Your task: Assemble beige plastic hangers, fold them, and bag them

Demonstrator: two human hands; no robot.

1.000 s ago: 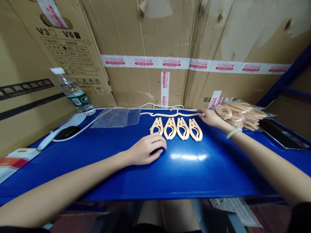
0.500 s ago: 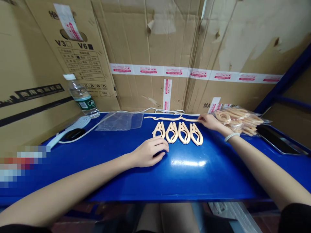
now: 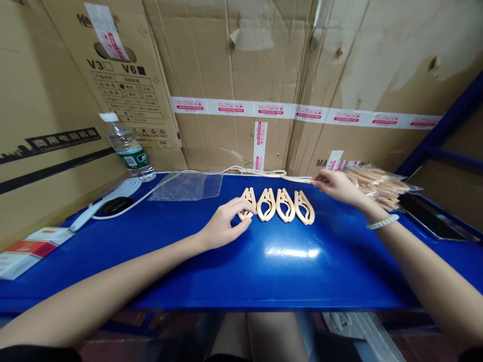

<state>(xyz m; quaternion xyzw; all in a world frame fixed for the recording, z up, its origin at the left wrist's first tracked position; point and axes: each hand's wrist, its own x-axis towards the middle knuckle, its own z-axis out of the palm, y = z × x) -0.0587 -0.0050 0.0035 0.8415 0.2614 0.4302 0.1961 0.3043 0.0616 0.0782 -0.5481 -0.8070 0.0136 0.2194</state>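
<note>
Several cream folding hangers [image 3: 286,206] lie folded in a row on the blue table. My left hand [image 3: 228,221] is at the leftmost folded hanger [image 3: 247,195], its curved fingers over the lower part and the thumb apart from them. It grips nothing that I can see. Behind the row, an unfolded hanger [image 3: 296,178] stretches along the table's back edge, close to the white cable. My right hand [image 3: 334,185] pinches that hanger's right end between thumb and fingers, and a plastic bag of more cream hangers [image 3: 381,183] lies just beyond the wrist.
A clear flat plastic bag [image 3: 184,186] lies left of the row. Farther left are a water bottle [image 3: 130,151], a pale blue brush-like object [image 3: 121,193], a black mouse-like object [image 3: 115,206] and a small box [image 3: 33,249]. A dark phone-like slab [image 3: 432,218] lies right; cardboard [image 3: 241,141] walls the back.
The unfolded hanger has shifted back and to the right with my right hand, now lying near the cable. My left hand has moved slightly left and up onto the leftmost folded hanger.
</note>
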